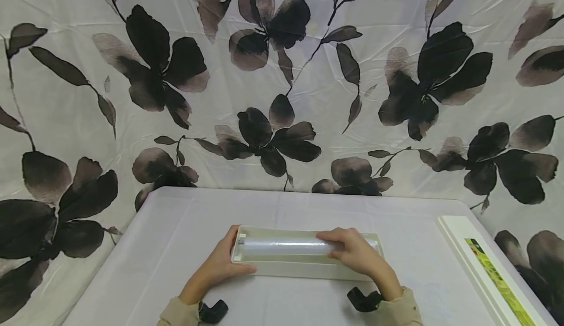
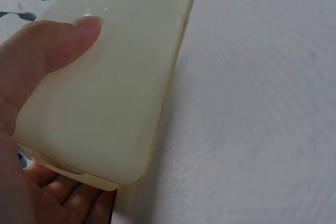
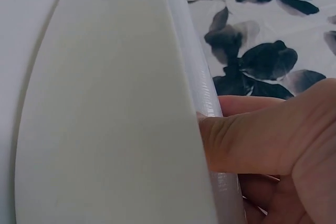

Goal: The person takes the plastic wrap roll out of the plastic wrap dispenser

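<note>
A long, cream-white open box stands on the table with a roll of clear plastic film lying lengthwise inside. My left hand grips the box's left end. In the left wrist view its thumb presses the long front wall, while its fingers curl around the short end. Over the right part of the box, my right hand holds the film roll. The right wrist view shows that thumb between the box wall and the shiny roll, with fingers on the roll's far side.
To the right, a long white lid-like piece with a yellow-green label strip lies on the white-covered table. A floral cloth hangs behind the table's back edge. Black wrist mounts show near both sleeves.
</note>
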### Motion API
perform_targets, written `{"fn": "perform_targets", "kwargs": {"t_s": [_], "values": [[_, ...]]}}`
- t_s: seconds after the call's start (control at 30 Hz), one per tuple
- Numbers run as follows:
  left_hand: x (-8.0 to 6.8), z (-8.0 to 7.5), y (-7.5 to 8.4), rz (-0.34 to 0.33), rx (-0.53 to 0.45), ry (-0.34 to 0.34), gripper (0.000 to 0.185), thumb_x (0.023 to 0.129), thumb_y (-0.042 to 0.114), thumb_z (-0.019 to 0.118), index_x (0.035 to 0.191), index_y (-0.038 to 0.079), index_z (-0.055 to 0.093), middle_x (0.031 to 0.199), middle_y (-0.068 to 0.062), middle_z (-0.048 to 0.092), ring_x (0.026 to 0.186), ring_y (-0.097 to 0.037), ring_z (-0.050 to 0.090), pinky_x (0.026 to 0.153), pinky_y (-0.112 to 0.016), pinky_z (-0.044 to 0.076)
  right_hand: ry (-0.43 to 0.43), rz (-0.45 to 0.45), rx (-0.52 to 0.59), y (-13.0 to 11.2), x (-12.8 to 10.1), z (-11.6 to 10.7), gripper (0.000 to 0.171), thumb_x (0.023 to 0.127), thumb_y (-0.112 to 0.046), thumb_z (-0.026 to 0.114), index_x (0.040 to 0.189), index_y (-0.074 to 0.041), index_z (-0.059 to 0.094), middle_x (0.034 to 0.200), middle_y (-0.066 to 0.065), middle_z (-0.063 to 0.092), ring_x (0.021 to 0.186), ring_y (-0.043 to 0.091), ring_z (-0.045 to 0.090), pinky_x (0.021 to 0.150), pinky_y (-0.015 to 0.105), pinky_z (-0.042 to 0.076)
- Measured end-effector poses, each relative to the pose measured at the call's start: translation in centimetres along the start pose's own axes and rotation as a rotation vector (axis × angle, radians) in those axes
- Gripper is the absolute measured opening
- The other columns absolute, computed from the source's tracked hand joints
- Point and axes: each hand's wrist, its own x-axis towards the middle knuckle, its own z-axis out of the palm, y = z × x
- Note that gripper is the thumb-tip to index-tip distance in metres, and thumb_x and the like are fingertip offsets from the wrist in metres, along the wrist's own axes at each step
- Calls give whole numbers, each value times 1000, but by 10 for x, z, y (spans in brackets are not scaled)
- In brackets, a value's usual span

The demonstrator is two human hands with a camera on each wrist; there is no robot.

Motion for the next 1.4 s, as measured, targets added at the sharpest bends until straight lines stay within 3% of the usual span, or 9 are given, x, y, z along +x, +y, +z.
{"fn": "perform_targets", "kwargs": {"t_s": [0.7,1.2,1.4], "values": [[3,0,0,1,5,-4,91,62,23,94,136,14,41,118,-6,60,100,-24,58,86,-35,46,74,-38,-33,-9,-3,-10,46,75,8,78,119,-1,70,113,11,72,105,26,67,89,40,52],[2,0,-2,9,19,-4,93,63,26,94,138,15,40,124,-3,59,109,-24,56,95,-40,42,145,-69,-42,-20,-10,-26,48,73,11,78,119,1,69,114,12,71,105,29,66,87,38,53],[2,1,0,5,20,0,95,62,27,94,139,15,40,128,-4,58,114,-26,54,99,-48,39,192,-71,-79,-20,-15,-35,48,73,11,79,118,-1,70,113,10,72,102,26,67,85,36,54]]}}
